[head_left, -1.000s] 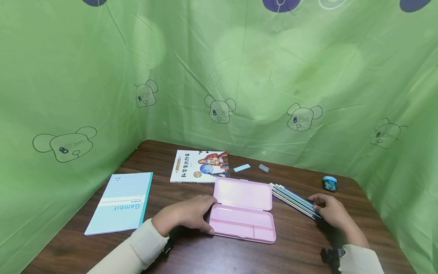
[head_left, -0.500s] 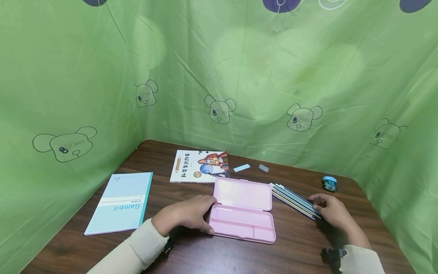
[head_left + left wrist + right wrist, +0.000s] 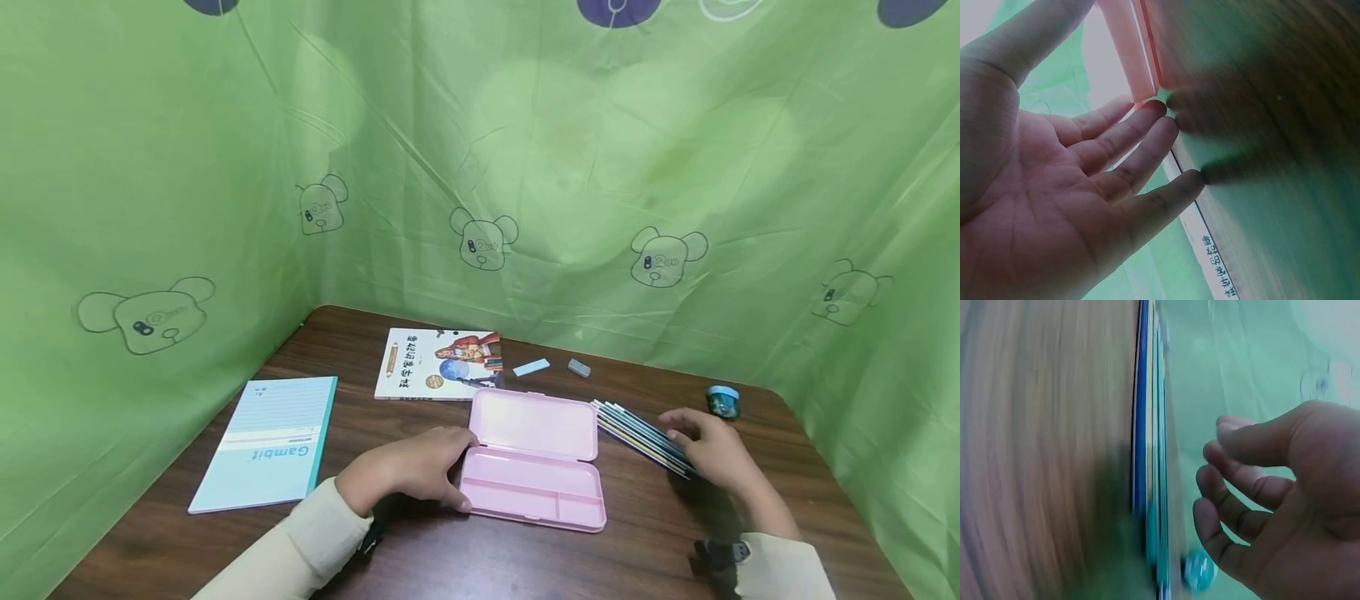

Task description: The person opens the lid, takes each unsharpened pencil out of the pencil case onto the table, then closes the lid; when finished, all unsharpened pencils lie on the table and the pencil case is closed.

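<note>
A pink pencil case (image 3: 517, 483) lies with its lid (image 3: 534, 423) folded back. At its left end is my left hand (image 3: 416, 467), thumb by the near corner and fingers by the hinge side. The left wrist view shows those fingers (image 3: 1138, 150) extended, their tips low by the tabletop and the case's edge (image 3: 1138, 50). A bundle of several pencils (image 3: 641, 437) lies slanted right of the case. Over its near end hovers my right hand (image 3: 712, 450), fingers loosely bent and holding nothing. In the right wrist view a gap separates these fingers (image 3: 1210, 519) from the pencils (image 3: 1150, 456).
Behind the case are a picture book (image 3: 438, 367), a light-blue strip (image 3: 532, 367) and a small greyish block (image 3: 579, 367). A blue-lidded jar (image 3: 723, 402) stands at far right. To the left lies a notebook (image 3: 262, 446). Green cloth (image 3: 570, 167) hangs round the table.
My right hand has shifted slightly left and up, off the pencils' near end. The left hand, the pencil case and the pencils stay in place.
</note>
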`<state>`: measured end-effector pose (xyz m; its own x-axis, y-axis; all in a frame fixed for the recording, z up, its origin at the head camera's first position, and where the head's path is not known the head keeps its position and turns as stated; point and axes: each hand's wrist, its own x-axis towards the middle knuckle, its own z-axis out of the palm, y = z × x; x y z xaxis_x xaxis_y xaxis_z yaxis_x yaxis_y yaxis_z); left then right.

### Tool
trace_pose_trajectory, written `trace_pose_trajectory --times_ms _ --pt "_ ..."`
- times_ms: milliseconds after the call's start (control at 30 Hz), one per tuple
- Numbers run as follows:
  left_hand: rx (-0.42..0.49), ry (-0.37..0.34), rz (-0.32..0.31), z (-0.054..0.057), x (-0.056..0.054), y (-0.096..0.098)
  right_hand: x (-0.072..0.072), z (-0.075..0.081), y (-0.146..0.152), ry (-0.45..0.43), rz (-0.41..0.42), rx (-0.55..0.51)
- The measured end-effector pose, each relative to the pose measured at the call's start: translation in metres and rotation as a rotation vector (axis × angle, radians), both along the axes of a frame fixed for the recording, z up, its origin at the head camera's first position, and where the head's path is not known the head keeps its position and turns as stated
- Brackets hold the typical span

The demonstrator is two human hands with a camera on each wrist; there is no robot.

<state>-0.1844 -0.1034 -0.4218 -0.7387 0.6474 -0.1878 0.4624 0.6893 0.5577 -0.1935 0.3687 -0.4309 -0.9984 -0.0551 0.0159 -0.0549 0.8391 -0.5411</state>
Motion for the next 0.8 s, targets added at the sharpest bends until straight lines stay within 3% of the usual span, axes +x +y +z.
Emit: trace_pose_trajectory --times_ms 167,300,400,600,633,667,800 --pt "-0.002 0.008 0.000 0.000 0.000 0.001 -0.008 0.004 -0.048 -0.024 0.069 -0.118" --pt "-0.007 0.018 0.007 0.001 0.003 0.000 -0.016 0.004 -0.082 -0.138 0.115 -0.289" --pt "-0.004 0.015 0.012 0.002 0.004 -0.001 -0.017 0.006 -0.101 -0.204 0.120 -0.346" --pt "-0.012 0.029 0.020 0.000 0.002 -0.001 -0.007 0.013 -0.110 -0.169 0.098 -0.324" --pt "-0.015 0.035 0.025 0.000 0.002 -0.001 -0.004 0.015 -0.110 -0.158 0.099 -0.311" --pt "-0.009 0.058 0.016 -0.008 -0.002 -0.003 0.000 0.017 -0.110 -0.149 0.094 -0.301" --pt "-0.015 0.055 0.044 -0.009 0.001 -0.005 0.021 0.026 -0.114 -0.100 0.058 -0.255"
